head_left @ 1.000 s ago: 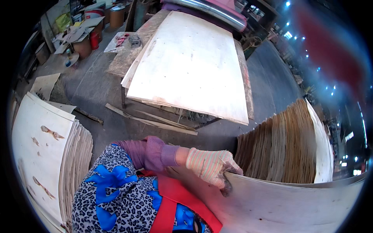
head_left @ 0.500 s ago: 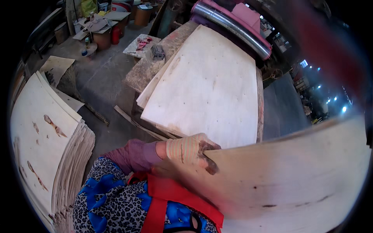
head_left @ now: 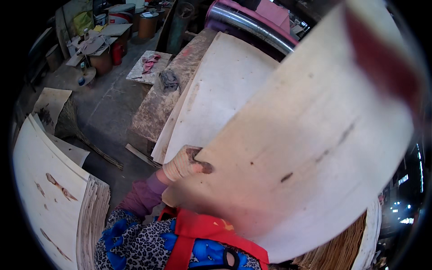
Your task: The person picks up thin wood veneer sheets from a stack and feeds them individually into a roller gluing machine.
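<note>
A large pale wood veneer sheet (head_left: 288, 148) slants across the right half of the view, its far end raised. My left hand (head_left: 186, 163), in a striped, dark-stained work glove, is closed on the sheet's left edge with the thumb on the upper face. The sheet carries a few dark knots and streaks. Beyond it, another pale veneer sheet (head_left: 216, 85) lies on top of others on a worn bench, partly covered by the held one. My right hand does not show.
Left stands a veneer stack (head_left: 54, 189); another stack (head_left: 342, 243) shows at lower right. A shiny metal roller (head_left: 252, 24) lies behind the bench (head_left: 153, 108), which bears a dark block (head_left: 168, 81). A broom (head_left: 74, 121) lies on the floor. A dark red blur (head_left: 382, 58) covers the upper right.
The held veneer sheet has swung up and leftward over the bench, hiding part of the sheet there. My left hand has moved left with it. The lower-right stack has come into view.
</note>
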The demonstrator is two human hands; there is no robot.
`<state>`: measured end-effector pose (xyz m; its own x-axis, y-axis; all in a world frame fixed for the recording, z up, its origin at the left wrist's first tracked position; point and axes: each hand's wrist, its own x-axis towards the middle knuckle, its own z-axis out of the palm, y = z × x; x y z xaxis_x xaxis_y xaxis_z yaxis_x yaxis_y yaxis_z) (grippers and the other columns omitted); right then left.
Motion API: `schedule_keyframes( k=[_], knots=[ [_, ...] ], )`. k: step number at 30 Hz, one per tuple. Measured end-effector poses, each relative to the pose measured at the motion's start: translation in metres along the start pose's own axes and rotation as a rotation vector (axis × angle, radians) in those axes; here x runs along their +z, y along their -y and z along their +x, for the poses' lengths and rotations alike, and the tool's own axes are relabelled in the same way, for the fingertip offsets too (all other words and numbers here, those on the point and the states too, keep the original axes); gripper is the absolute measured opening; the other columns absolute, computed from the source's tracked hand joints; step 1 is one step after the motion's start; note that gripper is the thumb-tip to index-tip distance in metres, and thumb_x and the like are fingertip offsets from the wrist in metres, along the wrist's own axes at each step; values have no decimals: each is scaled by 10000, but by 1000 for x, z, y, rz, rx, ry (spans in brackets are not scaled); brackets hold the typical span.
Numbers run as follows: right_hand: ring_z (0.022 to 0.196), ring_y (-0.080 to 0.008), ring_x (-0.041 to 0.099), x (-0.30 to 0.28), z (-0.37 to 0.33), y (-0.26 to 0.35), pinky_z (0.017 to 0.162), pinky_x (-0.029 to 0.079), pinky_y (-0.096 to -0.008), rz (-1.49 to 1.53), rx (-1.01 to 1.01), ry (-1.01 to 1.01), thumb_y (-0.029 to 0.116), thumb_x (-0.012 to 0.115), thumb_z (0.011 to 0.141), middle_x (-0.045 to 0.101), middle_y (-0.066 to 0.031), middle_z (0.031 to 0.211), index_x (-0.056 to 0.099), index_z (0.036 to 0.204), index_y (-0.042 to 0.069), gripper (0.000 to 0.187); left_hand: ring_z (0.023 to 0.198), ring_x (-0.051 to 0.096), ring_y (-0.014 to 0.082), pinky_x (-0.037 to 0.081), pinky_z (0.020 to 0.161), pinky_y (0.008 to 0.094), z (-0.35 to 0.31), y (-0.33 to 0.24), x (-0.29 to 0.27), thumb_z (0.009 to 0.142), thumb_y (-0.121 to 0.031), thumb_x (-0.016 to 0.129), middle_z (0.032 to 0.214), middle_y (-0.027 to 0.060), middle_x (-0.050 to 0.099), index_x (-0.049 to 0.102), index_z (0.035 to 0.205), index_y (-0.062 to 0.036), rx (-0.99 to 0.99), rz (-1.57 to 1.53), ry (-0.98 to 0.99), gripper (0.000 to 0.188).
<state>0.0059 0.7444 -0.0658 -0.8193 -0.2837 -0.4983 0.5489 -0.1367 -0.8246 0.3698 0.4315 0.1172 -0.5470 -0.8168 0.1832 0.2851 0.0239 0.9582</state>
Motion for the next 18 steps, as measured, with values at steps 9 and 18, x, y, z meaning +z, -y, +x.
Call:
schedule_keyframes(
  k=[9, 18],
  knots=[
    [1262, -281, 216, 10, 18, -2, 1025, 167, -432, 2, -6, 21, 696, 234, 750, 251, -80, 1382, 280, 1328, 119, 818, 826, 530, 150, 449, 708, 290, 18, 85, -69, 637, -167, 710, 957, 96, 567, 499, 1069, 53, 20, 120, -396, 530],
    [1261, -285, 214, -4, 30, -6, 1025, 164, -435, 24, 8, 37, 717, 233, 740, 251, -82, 1382, 280, 1328, 119, 840, 805, 574, 196, 481, 685, 319, 1, 163, -111, 660, -176, 718, 970, 110, 586, 504, 1080, 32, -387, 126, -739, 515]
  ],
)
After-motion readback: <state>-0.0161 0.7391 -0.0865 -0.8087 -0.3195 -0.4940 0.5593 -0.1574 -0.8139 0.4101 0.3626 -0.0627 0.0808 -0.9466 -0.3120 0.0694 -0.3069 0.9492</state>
